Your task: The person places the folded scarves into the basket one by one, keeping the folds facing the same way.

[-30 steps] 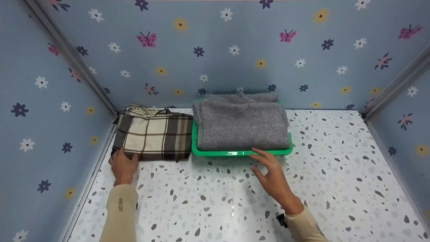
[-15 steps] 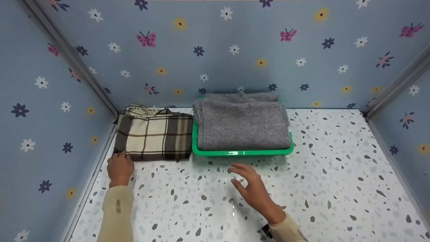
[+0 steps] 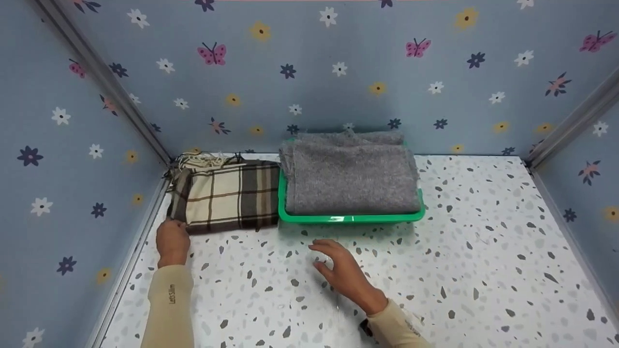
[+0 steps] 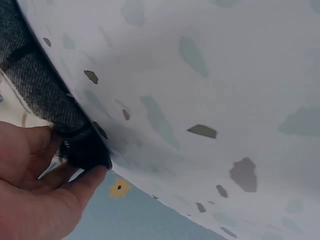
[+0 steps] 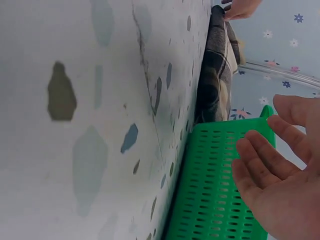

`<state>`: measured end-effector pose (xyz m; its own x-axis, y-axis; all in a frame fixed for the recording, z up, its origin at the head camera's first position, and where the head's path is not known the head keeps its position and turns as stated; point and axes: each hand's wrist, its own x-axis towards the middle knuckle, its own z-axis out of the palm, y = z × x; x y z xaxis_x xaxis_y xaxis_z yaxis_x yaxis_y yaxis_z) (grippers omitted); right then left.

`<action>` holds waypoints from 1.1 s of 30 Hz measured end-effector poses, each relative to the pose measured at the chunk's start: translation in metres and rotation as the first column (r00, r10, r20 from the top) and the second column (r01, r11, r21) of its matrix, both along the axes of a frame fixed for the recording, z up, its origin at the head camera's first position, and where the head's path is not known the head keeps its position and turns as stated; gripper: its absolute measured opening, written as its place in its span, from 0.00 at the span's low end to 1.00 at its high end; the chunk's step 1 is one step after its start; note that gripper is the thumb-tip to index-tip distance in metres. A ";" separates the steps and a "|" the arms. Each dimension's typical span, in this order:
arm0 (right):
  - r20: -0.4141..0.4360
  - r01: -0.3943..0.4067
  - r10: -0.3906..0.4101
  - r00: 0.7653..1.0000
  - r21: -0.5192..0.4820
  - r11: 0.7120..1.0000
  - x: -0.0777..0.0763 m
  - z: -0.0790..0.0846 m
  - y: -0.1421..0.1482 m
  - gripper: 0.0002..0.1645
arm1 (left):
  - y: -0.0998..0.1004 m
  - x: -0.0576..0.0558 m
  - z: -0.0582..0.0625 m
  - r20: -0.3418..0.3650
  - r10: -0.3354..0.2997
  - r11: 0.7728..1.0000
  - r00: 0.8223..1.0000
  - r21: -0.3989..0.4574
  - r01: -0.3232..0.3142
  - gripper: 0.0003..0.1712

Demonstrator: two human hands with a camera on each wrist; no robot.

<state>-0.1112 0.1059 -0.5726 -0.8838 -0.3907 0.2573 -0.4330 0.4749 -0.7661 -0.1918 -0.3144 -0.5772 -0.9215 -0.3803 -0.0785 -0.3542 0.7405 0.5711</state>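
Observation:
A folded plaid scarf (image 3: 220, 193) in cream, brown and black, with fringe at its back edge, lies left of the green basket (image 3: 350, 218). My left hand (image 3: 172, 243) pinches its front left corner. In the left wrist view the thumb and fingers of that hand (image 4: 45, 185) close around the dark corner of the cloth. A folded grey woollen cloth (image 3: 353, 179) fills the basket and rises above its rim. My right hand (image 3: 344, 273) hovers over the tabletop in front of the basket, fingers loosely bent and holding nothing. The right wrist view shows its bare palm (image 5: 285, 185) near the basket's slotted side.
The speckled white tabletop (image 3: 483, 251) extends in front and to the right. A blue flowered panel (image 3: 319, 87) stands close behind the basket and scarf. Side panels, the left one (image 3: 63, 193) near my left hand, meet it at metal corner strips.
My left hand has taken the scarf's front left corner, and its left edge has lifted and shifted right. My right hand has moved left and toward me, away from the basket's rim.

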 end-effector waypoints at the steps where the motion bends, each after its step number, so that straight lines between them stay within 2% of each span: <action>1: 0.002 -0.002 0.002 1.000 0.009 1.000 -0.001 -0.001 -0.002 0.21 | -0.001 0.001 -0.001 -0.012 0.008 1.000 1.000 0.005 -0.008 0.17; 7: 0.031 -0.011 0.011 0.999 0.018 1.000 -0.006 -0.003 -0.013 0.20 | -0.003 0.007 -0.007 -0.101 0.043 0.999 0.994 0.030 -0.040 0.08; 9: 0.037 -0.012 0.011 0.999 0.015 1.000 -0.008 -0.004 -0.018 0.20 | -0.004 0.008 -0.007 -0.120 0.048 0.998 0.992 0.033 -0.044 0.09; 13: 0.048 0.008 -0.010 0.999 0.032 0.999 -0.013 -0.006 -0.028 0.20 | -0.004 0.007 -0.007 -0.117 0.055 0.997 0.992 0.056 -0.049 0.24; 15: 0.050 0.023 -0.025 0.998 0.039 0.999 -0.016 -0.007 -0.033 0.21 | -0.004 0.005 -0.006 -0.099 0.055 0.997 0.994 0.059 -0.049 0.28; 22: 0.040 0.061 -0.061 0.997 -0.007 0.998 -0.030 -0.015 -0.054 0.24 | -0.002 0.001 0.000 -0.061 0.059 0.998 0.996 0.038 -0.056 0.23; 33: 0.147 0.142 -0.135 0.980 -0.039 0.989 -0.041 -0.018 -0.081 0.27 | 0.003 0.007 -0.002 -0.092 0.067 0.998 0.993 0.018 -0.066 0.21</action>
<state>-0.1526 0.0250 -0.5904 -0.9576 -0.2519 0.1399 -0.2497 0.4831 -0.8392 -0.1852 -0.3110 -0.5795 -0.8980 -0.4401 0.0002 -0.3471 0.7085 0.6145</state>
